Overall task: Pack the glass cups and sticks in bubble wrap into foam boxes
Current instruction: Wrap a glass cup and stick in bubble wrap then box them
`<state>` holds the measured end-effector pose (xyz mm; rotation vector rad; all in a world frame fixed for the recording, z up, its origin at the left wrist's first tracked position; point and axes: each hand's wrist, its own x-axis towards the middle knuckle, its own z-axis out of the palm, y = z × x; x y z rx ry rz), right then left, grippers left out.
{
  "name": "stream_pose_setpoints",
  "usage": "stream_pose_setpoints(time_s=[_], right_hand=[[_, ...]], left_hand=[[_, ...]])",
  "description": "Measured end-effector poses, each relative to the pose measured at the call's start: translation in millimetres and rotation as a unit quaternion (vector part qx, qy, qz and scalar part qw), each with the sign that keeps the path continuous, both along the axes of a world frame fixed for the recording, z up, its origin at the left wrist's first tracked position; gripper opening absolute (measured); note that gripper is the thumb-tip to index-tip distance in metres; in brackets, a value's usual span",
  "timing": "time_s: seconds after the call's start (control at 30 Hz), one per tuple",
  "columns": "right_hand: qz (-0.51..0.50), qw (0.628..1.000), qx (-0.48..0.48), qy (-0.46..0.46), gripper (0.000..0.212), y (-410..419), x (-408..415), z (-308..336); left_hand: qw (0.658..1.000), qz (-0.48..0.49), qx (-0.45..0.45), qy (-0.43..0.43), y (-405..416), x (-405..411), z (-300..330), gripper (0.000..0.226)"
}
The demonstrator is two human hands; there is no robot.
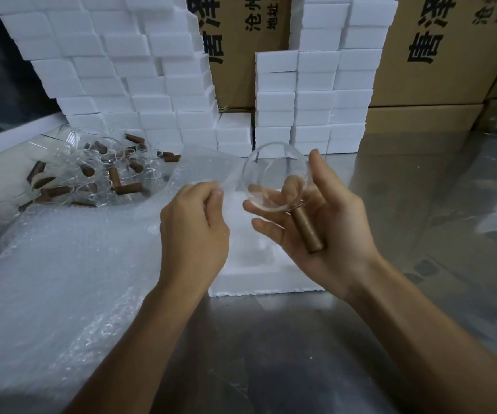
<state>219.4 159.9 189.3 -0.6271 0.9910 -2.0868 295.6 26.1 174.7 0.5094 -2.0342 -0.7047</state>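
The right hand (316,225) is cradling a glass cup (277,177) and a brown stick (308,231), fingers curled around both, above an open foam box (259,282). The left hand (193,231) is pinching a bubble wrap sheet (208,165) between thumb and curled fingers, lifting its edge beside the cup.
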Motion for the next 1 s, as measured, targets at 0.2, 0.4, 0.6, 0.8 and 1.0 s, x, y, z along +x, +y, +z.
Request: stream_pose_setpoints(time_s=[0.2, 0.4, 0.6, 0.8, 1.0], right_hand=[[0.046, 0.998, -0.014, -0.036, 0.053, -9.4, 13.7, 0.1], [0.003, 0.998, -0.023, -0.056, 0.048, -8.3, 8.3, -4.0], [0.058, 0.997, -0.024, -0.034, 0.056, -10.3, 12.8, -3.5], [0.05, 0.998, -0.022, -0.032, 0.05, -10.7, 13.6, 0.5], [-0.007, 0.999, 0.015, -0.05, 0.049, -9.9, 11.3, -3.0]], left_hand=[[0.997, -0.011, -0.07, -0.005, 3.1, 3.0, 0.2, 0.025], [0.977, 0.056, -0.174, -0.108, 5.9, 4.5, -1.5, 0.02], [0.986, 0.055, -0.11, -0.112, 3.2, 6.6, 2.4, 0.014], [0.988, 0.037, -0.091, -0.121, 3.6, 6.6, 3.9, 0.021], [0.993, -0.011, -0.049, -0.103, 8.1, 0.7, -2.9, 0.057]])
